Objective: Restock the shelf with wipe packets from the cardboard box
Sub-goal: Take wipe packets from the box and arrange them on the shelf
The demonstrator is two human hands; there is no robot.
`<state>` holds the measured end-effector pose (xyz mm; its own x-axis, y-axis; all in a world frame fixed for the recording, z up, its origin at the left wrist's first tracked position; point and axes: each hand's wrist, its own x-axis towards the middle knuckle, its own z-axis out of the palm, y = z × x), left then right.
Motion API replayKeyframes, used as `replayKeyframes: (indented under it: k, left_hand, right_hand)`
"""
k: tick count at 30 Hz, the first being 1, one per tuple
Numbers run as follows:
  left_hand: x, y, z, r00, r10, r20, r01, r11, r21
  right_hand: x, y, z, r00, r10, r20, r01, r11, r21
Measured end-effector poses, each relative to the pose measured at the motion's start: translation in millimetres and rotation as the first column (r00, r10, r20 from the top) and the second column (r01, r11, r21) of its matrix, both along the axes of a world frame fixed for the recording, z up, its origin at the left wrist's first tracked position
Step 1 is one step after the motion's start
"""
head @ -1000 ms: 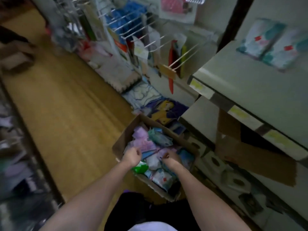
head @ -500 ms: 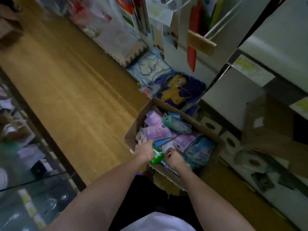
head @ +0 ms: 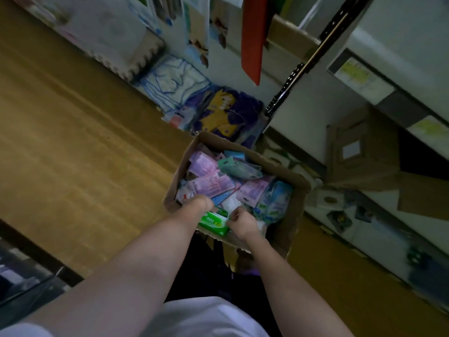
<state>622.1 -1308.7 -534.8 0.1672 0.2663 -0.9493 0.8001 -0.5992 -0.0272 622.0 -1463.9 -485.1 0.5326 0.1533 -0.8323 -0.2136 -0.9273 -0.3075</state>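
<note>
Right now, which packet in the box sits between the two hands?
The green packet, the only green one, at the near edge of the cardboard box, between the left hand and right hand; the rest are purple, teal or blue.

Matt brown cardboard box (head: 295, 188), glossy plastic wipe packets (head: 211, 183), smooth wood-look floor (head: 73, 147), painted metal shelf (head: 398, 37).
</note>
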Motion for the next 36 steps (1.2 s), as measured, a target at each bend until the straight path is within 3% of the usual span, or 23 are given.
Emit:
replayKeyframes:
  k: [6, 11, 13, 17, 24, 30, 36]
  left_hand:
    - [-8, -7, 7, 0.979, 0.195, 0.066, -0.187, 0.976, -0.114]
    - [-8, -29, -7, 0.945, 0.327, -0.022, -0.324, 0.922, -0.212]
    - [-5, -38, -11, 0.931, 0.363, 0.036, -0.350, 0.917, -0.191]
    - [-2, -68, 46, 0.859, 0.491, 0.146, -0.452, 0.861, -0.235]
    - [13, -112, 109, 0.852, 0.458, 0.253, -0.309, 0.831, -0.463]
    - [30, -164, 187, 0.795, 0.522, 0.309, -0.262, 0.755, -0.601]
    - [22, -256, 243, 0.739, 0.587, 0.331, -0.231, 0.682, -0.694]
  right_hand:
    - [10, -13, 19, 0.999, -0.039, -0.025, 0.039, 0.999, 0.018]
    - [4, -42, 36, 0.998, -0.048, 0.050, 0.048, 0.999, -0.001]
    - [5, -56, 41, 0.997, -0.064, 0.043, 0.064, 0.998, 0.020]
    - [2, -83, 62, 0.984, -0.125, 0.129, 0.120, 0.992, 0.041]
    - [5, -157, 105, 0.918, -0.270, 0.289, 0.250, 0.962, 0.106]
    - [17, -239, 146, 0.808, -0.466, 0.361, 0.407, 0.884, 0.230]
    - [11, -322, 182, 0.729, -0.543, 0.418, 0.416, 0.835, 0.359]
